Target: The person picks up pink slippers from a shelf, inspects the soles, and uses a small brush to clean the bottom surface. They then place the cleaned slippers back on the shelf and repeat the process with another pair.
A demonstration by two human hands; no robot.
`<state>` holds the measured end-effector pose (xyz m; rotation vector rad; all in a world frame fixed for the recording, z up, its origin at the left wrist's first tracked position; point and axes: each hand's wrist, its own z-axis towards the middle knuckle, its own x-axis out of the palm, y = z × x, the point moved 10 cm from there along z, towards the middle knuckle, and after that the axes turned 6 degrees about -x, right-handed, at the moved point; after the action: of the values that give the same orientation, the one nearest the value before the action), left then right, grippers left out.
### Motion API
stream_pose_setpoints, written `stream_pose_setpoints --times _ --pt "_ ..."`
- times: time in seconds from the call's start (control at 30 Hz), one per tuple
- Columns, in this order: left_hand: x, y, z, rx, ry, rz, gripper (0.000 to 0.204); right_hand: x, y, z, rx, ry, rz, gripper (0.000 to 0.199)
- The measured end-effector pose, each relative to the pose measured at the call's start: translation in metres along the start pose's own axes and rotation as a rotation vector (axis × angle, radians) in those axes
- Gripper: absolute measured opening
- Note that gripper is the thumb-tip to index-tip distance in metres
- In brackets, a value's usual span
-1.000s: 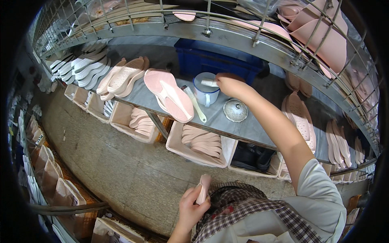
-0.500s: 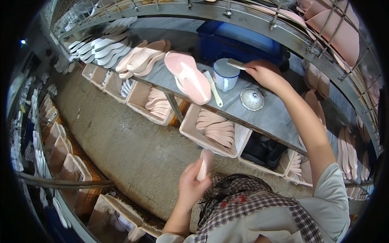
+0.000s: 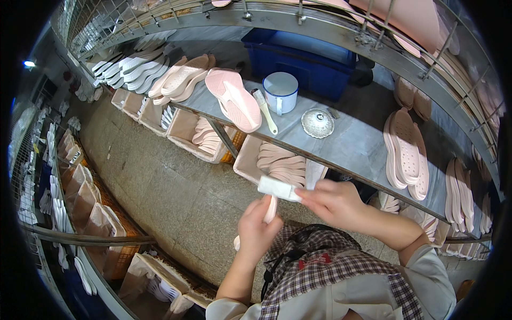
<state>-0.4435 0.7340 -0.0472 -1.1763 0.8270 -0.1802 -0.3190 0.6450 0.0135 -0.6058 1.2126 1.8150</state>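
Overhead, a wire rack point(image 3: 298, 16) loaded with pink soles curves above the grey worktop point(image 3: 352, 144), the landmark here. Below the worktop lies a speckled stone floor point(image 3: 170, 186), and open boxes of pale insoles point(image 3: 277, 168) sit tucked under its front edge. Behind the worktop stands a blue crate point(image 3: 304, 53). On the worktop, rows of white and pink soles lie at its far left, a large pink shoe sole point(image 3: 234, 98) rests sole-up near its middle, and further insoles point(image 3: 408, 152) lie toward its right end. Just right of the pink sole stand a brush point(image 3: 265, 111), a white enamel mug point(image 3: 281, 92) and a round metal lid point(image 3: 318, 122). In front of the worktop, the right hand point(image 3: 333, 202) pinches a small white block point(image 3: 278, 188), while the left hand point(image 3: 257, 232) is closed around a slim pink insole point(image 3: 271, 209), the two touching.
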Motion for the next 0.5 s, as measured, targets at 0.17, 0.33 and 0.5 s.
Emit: stream_pose_setpoints --times 0.17,0.33,0.5 --pt "0.010 -0.012 -0.010 0.032 -0.008 0.051 0.046 -0.004 -0.006 -0.016 0.033 0.031 -0.062 0.026" --pt "0.013 -0.024 -0.017 0.069 -0.033 0.084 0.041 -0.008 -0.003 -0.018 -0.040 0.008 -0.061 0.025" --pt "0.017 -0.024 -0.021 0.059 -0.001 0.138 0.046 -0.011 0.006 -0.022 -0.068 0.060 -0.043 0.025"
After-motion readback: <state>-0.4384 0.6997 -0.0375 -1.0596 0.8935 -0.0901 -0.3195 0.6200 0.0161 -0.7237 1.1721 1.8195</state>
